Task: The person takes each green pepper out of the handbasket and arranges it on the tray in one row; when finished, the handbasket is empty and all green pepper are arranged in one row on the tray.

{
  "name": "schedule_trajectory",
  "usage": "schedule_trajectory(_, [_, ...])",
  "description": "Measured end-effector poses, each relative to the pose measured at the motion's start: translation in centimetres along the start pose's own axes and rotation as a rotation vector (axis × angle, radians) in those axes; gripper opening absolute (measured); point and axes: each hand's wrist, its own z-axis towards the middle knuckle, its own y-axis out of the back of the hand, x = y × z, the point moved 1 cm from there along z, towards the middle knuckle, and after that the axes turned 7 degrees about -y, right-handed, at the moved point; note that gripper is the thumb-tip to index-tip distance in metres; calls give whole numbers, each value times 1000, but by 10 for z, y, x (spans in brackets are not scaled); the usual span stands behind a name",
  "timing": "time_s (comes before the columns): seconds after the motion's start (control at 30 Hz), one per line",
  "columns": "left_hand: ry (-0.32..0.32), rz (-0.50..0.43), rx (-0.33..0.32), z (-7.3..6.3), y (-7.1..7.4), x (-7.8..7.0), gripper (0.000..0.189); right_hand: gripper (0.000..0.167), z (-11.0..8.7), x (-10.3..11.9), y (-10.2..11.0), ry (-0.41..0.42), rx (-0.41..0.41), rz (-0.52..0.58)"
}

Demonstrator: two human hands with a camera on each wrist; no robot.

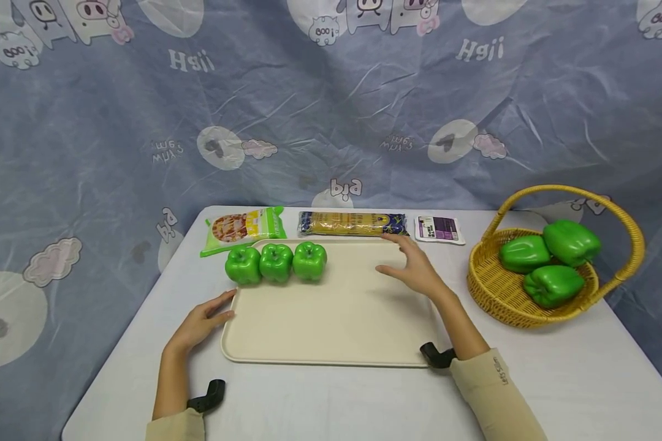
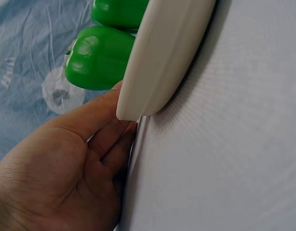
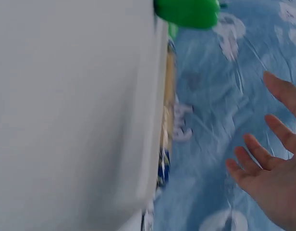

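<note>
A cream tray (image 1: 336,318) lies on the table, with three green bell peppers (image 1: 276,263) in a row at its back left corner. My left hand (image 1: 195,327) rests beside the tray's left edge, fingertips right at the rim. In the left wrist view, its fingers (image 2: 102,113) extend toward the tray's rim (image 2: 162,62), close below one pepper (image 2: 101,57). Over the tray's right part hovers my right hand (image 1: 414,269), fingers spread and holding nothing. The right wrist view shows its fingers (image 3: 282,91) apart, away from the tray.
At the right stands a yellow wicker basket (image 1: 482,294) with a tall handle, holding three more green peppers (image 1: 554,285). Behind the tray lie a green food packet (image 1: 245,228), a long pasta packet (image 1: 353,223) and a small purple-and-white packet (image 1: 440,229). A patterned cloth (image 1: 320,122) hangs at the back.
</note>
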Motion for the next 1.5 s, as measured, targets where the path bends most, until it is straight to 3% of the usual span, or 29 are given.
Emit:
schedule_trajectory(0.2, [13,12,2,0,1,0,55,56,-22,-23,61,16,-276,-16])
schedule_trajectory(0.47, [10,12,14,1,0,2,55,53,-43,-59,136,-127,-621,-128])
schedule_trajectory(0.73, [20,6,10,1,-1,1,55,49,-58,-99,178,-282,-843,-117])
schedule_trajectory(1.2, [20,5,12,1,0,8,57,65,-69,-143,201,-397,-1005,-100])
schedule_trajectory(1.3, [19,4,10,1,0,7,57,69,-69,-150,203,-491,-996,-99])
schedule_trajectory(1.5, [8,3,10,1,0,6,56,77,-69,-158,203,-666,-902,-70])
